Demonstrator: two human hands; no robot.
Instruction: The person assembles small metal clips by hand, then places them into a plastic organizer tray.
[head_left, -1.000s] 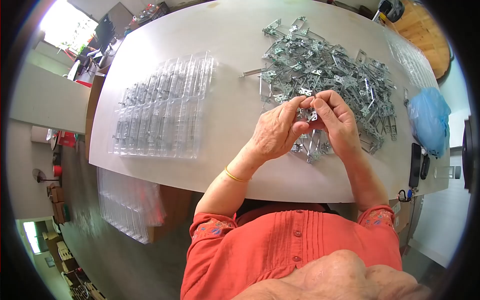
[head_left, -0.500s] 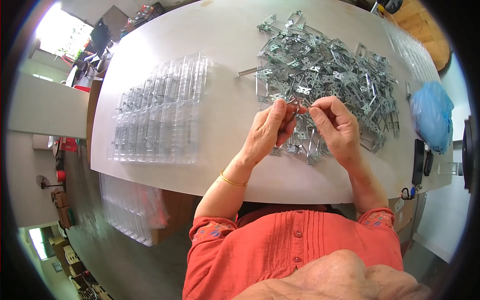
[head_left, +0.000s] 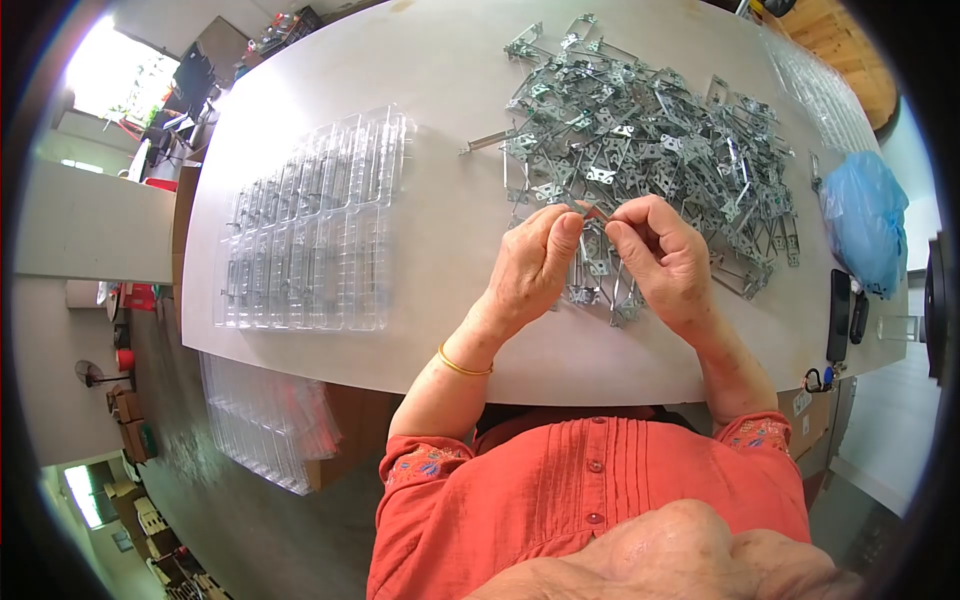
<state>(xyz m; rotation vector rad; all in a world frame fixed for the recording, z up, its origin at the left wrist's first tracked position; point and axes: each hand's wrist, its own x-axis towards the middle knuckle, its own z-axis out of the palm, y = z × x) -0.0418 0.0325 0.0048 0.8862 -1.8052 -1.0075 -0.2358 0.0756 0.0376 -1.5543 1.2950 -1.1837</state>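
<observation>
A pale bench is carrying everything, and across it a heap of metal brackets is sprawling. A clear plastic tray, metal parts showing in it, is lying left of the heap; a blue bag is sitting to its right. The left hand and right hand are hovering at the heap's near edge, fingertips close together, both apparently pinching a small metal piece between them, its shape mostly hidden. A loose fingertip grip could be letting it slip into the heap; pressing unevenly could be bending it, and thin edges could be nicking skin.
</observation>
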